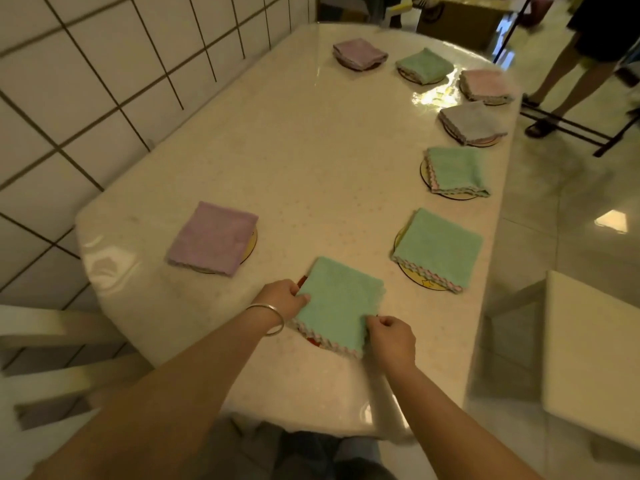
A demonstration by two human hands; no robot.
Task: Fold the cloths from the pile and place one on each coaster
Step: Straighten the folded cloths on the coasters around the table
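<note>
A folded green cloth (337, 303) lies near the table's front edge over a coaster (313, 342) that shows only as a red sliver beneath it. My left hand (282, 299) pinches the cloth's left edge. My right hand (391, 337) pinches its lower right corner. A folded purple cloth (213, 237) rests on a coaster (252, 242) to the left. Another green cloth (438, 249) covers a yellow coaster (420, 280) to the right. Several more folded cloths sit on coasters along the right and far side, such as a green one (455, 169) and a grey one (471, 121).
The pale glossy table (311, 150) stands against a white tiled wall (86, 81). A white chair (45, 358) is at the lower left and a white stool (588, 348) at the right. A person's legs (561, 81) stand beyond the table's far right corner.
</note>
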